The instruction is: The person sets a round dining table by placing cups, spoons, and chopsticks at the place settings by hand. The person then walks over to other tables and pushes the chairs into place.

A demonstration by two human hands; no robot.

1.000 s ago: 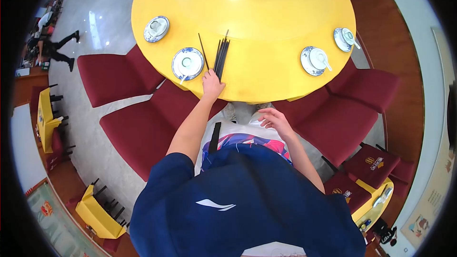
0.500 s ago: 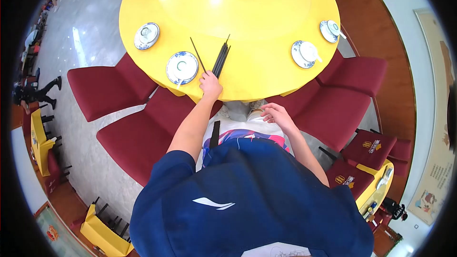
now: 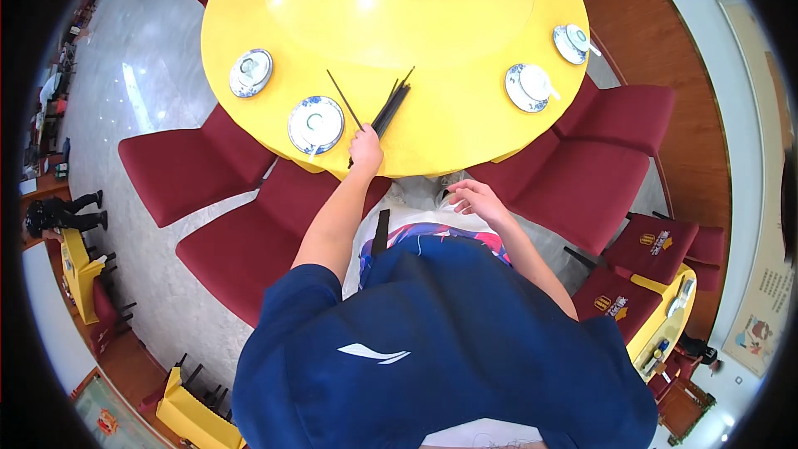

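My left hand (image 3: 366, 150) is closed around a bunch of black chopsticks (image 3: 392, 108) at the near edge of the round table with a yellow cloth (image 3: 449, 129). One chopstick (image 3: 344, 97) splays off to the left of the bunch, and the tips point away from me. Just left of that hand sits a blue-and-white place setting (image 3: 316, 123) with a white spoon (image 3: 313, 152). My right hand (image 3: 477, 199) hovers over my lap near the table edge, fingers apart and loosely bent, with nothing in it.
More place settings stand at the left (image 3: 251, 73) and right (image 3: 529, 87) of the table. A glass turntable (image 3: 399, 17) covers its middle. Dark red chairs (image 3: 241, 237) flank me on both sides. A person in dark clothes (image 3: 62, 214) is far left.
My left hand stays closed on the chopsticks, whose bunch now leans more to the right and fans out slightly. My right hand has barely moved. The far-left person has shifted position.
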